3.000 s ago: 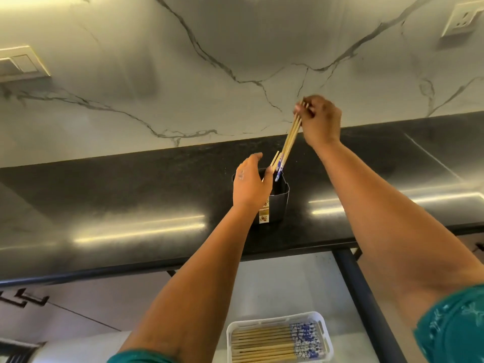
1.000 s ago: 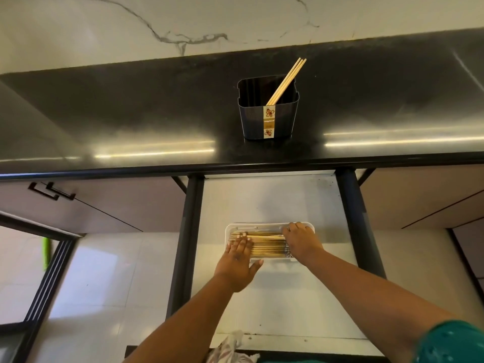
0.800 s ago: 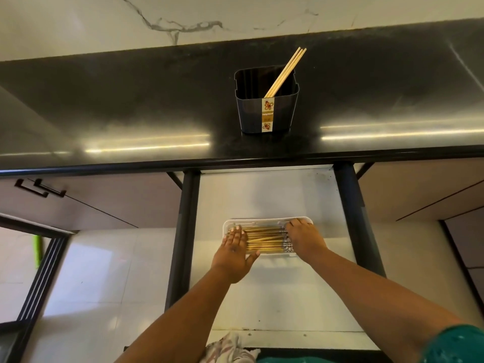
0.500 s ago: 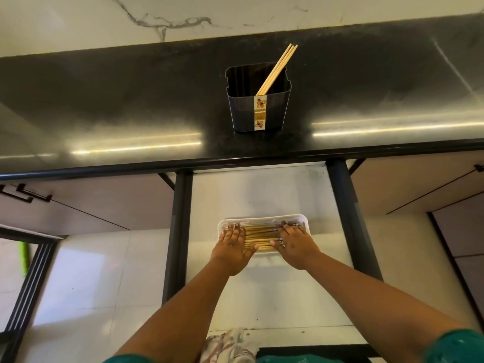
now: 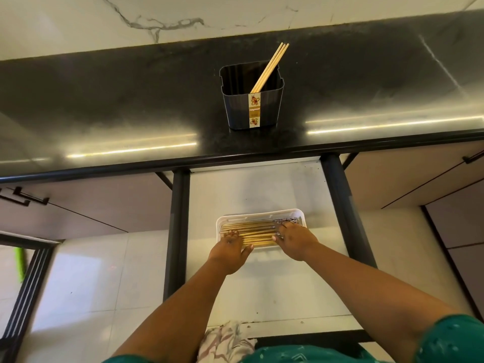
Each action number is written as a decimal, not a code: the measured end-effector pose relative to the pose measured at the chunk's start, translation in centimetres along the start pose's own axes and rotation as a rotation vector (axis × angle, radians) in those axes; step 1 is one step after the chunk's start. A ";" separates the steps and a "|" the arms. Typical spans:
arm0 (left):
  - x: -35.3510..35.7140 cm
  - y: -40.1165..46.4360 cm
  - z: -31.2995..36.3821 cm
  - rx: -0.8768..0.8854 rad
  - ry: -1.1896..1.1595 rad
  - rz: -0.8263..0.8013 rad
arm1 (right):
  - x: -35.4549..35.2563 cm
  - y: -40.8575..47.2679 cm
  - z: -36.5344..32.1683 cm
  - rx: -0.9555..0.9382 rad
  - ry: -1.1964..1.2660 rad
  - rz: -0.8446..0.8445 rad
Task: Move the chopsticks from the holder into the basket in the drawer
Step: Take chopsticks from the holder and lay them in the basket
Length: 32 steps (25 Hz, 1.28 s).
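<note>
Both hands flat, fingers spread, pressing on chopsticks (image 5: 258,233) in white basket (image 5: 262,214) in open drawer (image 5: 262,289). Left hand (image 5: 230,248) on left ends, right hand (image 5: 294,239) on right ends. Few sticks (image 5: 271,65) leaning in black holder (image 5: 237,108) on counter (image 5: 117,100).

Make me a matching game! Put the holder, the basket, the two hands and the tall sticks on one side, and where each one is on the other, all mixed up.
Things:
1. holder
2. basket
3. left hand and right hand
4. leaning chopsticks

Places:
A. resting on the chopsticks in the basket
B. on the black counter
C. inside the holder
D. in the open drawer

Pairs: 1-B, 2-D, 3-A, 4-C
</note>
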State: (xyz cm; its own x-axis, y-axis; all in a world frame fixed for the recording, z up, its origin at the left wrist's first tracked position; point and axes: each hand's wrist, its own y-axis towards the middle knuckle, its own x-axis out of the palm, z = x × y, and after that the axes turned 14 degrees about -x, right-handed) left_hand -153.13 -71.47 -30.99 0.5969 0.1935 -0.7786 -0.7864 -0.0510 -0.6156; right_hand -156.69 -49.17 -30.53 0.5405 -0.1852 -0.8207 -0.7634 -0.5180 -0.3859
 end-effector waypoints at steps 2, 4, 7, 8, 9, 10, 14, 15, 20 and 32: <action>-0.6 -0.1 0.0 -0.001 -0.080 -0.029 | -0.6 0.0 -0.6 0.007 0.025 0.038; -1.6 -0.5 0.2 0.007 -0.156 0.025 | -1.8 0.0 -1.5 -0.019 0.032 0.148; -4.1 -1.1 1.0 0.046 -0.211 0.136 | -5.3 0.3 -2.5 -0.035 0.039 0.276; -5.1 -1.3 1.5 0.064 -0.224 0.181 | -6.7 0.5 -2.7 -0.039 0.048 0.313; -6.5 -1.5 2.1 0.080 -0.241 0.235 | -8.3 0.6 -3.0 -0.051 0.047 0.362; -8.1 -1.5 2.7 0.091 -0.262 0.292 | -9.9 0.9 -3.2 -0.071 0.031 0.418; -16.7 -1.7 4.9 0.146 -0.361 0.534 | -17.4 2.6 -5.5 -0.146 0.025 0.606; -19.3 -1.8 5.3 0.168 -0.389 0.598 | -19.5 3.0 -6.2 -0.154 0.032 0.647; -30.3 -1.5 7.6 0.233 -0.514 0.770 | -28.7 6.1 -9.3 -0.185 0.087 0.789; -34.5 6.4 9.8 0.092 -0.592 0.573 | -36.0 17.6 -9.8 0.383 1.520 0.669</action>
State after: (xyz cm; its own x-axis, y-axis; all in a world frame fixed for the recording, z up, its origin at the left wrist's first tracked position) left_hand -180.29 -68.88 -6.86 -0.0623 0.6469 -0.7600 -0.9684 -0.2234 -0.1108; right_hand -186.07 -59.80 -3.66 -0.2338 -0.9598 0.1552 -0.8931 0.1488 -0.4246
